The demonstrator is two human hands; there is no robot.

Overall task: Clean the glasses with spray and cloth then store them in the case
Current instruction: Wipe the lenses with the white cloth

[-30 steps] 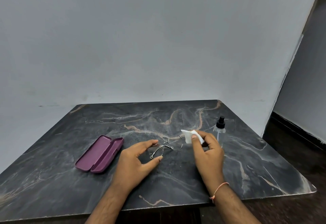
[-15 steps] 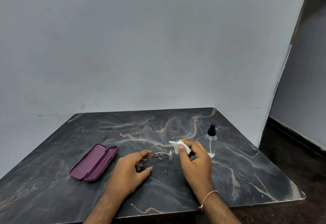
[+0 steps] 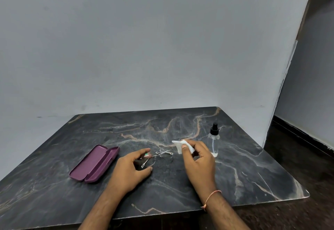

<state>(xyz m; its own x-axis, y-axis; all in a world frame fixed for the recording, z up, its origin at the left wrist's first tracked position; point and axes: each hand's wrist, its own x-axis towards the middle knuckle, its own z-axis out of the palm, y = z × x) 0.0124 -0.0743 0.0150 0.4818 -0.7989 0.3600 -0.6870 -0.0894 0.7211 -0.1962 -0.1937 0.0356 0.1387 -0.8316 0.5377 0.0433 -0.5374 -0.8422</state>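
Glasses (image 3: pixel 156 157) lie on the dark marbled table (image 3: pixel 253 172), directly between the two hands, with thin metal temples folded across each other. The left hand (image 3: pixel 131 168) rests on the table at the near-left side of the frame. Its forefinger and thumb are spread into a loose C around the left lens. The forefinger tip meets the frame at the top; whether the thumb touches the lens rim cannot be determined. No finger is curled tight around the frame.

The right hand (image 3: pixel 197 159) is positioned just right of the glasses. Its fingers are curled and its thumb pinches a folded white cloth (image 3: pixel 179 145), which protrudes from the top of the hand toward the far left. The cloth is clear of the lenses. A thin orange thread band (image 3: pixel 211 198) circles the right wrist.

A clear spray bottle (image 3: pixel 214 142) with a black pump top stands upright just beyond and right of the right hand. A purple case (image 3: pixel 94 163) lies open on the table left of the left hand, lid folded flat, apart from the glasses.
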